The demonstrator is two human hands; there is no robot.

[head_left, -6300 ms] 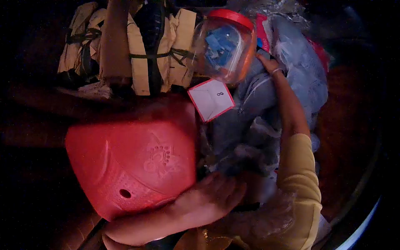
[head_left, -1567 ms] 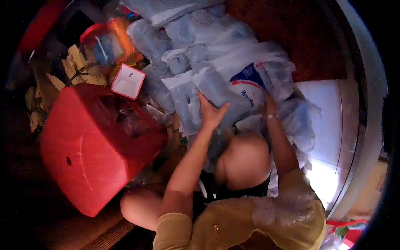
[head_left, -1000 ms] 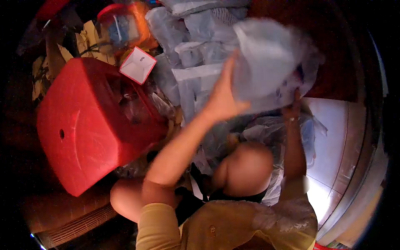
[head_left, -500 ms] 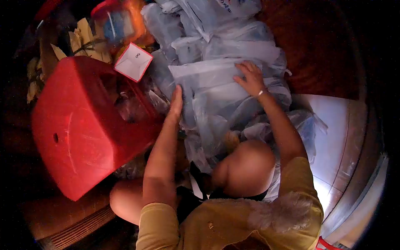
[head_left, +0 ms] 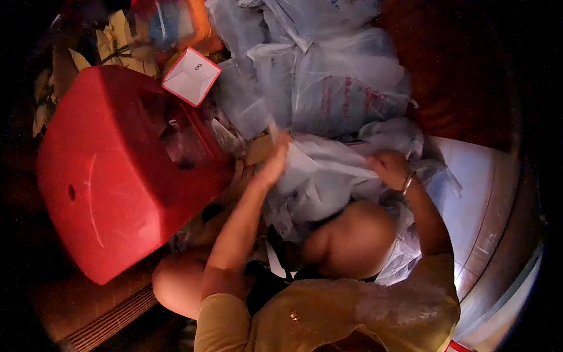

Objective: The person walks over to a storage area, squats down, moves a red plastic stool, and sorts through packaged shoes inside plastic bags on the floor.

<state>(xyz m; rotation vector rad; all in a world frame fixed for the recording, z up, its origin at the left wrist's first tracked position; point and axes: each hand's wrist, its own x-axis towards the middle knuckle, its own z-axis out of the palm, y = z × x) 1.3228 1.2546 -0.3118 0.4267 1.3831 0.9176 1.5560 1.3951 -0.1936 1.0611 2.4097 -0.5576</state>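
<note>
A whitish translucent plastic bag (head_left: 328, 161) is stretched between my two hands, above my bent knee. My left hand (head_left: 275, 159) is closed on its left edge, fingers partly hidden from this angle. At the opposite edge, my right hand (head_left: 389, 167) grips the plastic with curled fingers; a bracelet circles that wrist. Just beyond lies a stack of similar plastic bags (head_left: 346, 88), the top one flat with red printed writing. More crumpled bags (head_left: 431, 167) are bunched beside my right wrist.
A large red plastic stool (head_left: 111, 176) lies on its side at the left. A white, red-edged box (head_left: 192, 77) marked "8" sits against it. Yellowish paper strips (head_left: 120, 44) are piled at the back left. Pale floor tiles (head_left: 469, 193) show at the right.
Both hands have come toward my body, drawing a bag off the stack. The right hand went from lying flat to gripping. Red print now shows on the stack.
</note>
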